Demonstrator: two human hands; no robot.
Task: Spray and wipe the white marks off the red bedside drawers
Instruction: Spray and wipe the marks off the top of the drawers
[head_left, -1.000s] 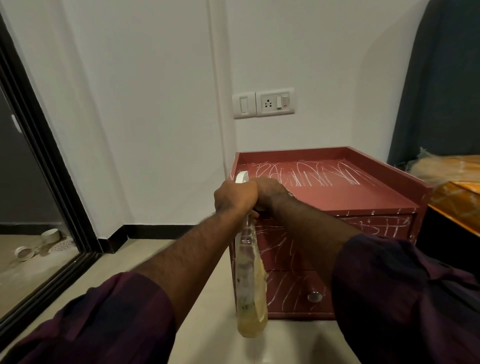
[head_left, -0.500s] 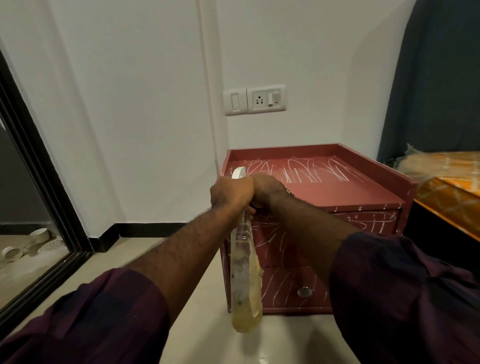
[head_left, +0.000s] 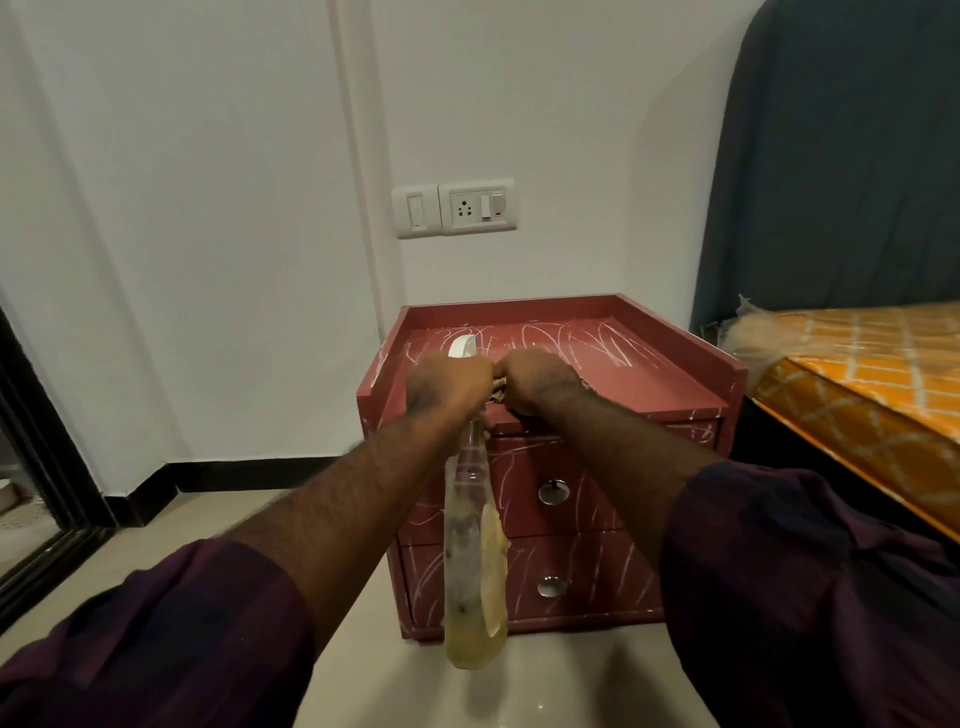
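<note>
The red bedside drawers (head_left: 649, 384) stand against the white wall, with white scribbles across the top and the drawer fronts. My left hand (head_left: 447, 382) grips the neck of a clear spray bottle (head_left: 470, 545) of yellowish liquid. The bottle hangs down in front of the drawers, and its white nozzle shows above my fingers. My right hand (head_left: 537, 379) sits right beside the left at the front edge of the top, fingers curled round a crumpled beige cloth (head_left: 497, 388) that is mostly hidden.
A bed with an orange patterned mattress (head_left: 872, 374) and a dark blue headboard (head_left: 841, 156) stands close on the right. A switch and socket plate (head_left: 457, 208) is on the wall above. A black door frame (head_left: 47, 467) runs along the left, above pale floor tiles (head_left: 218, 519).
The view has swung right and tilted up, so the drawers sit lower and nearer the centre. My hands stay together over the front of the top, the bottle still hanging.
</note>
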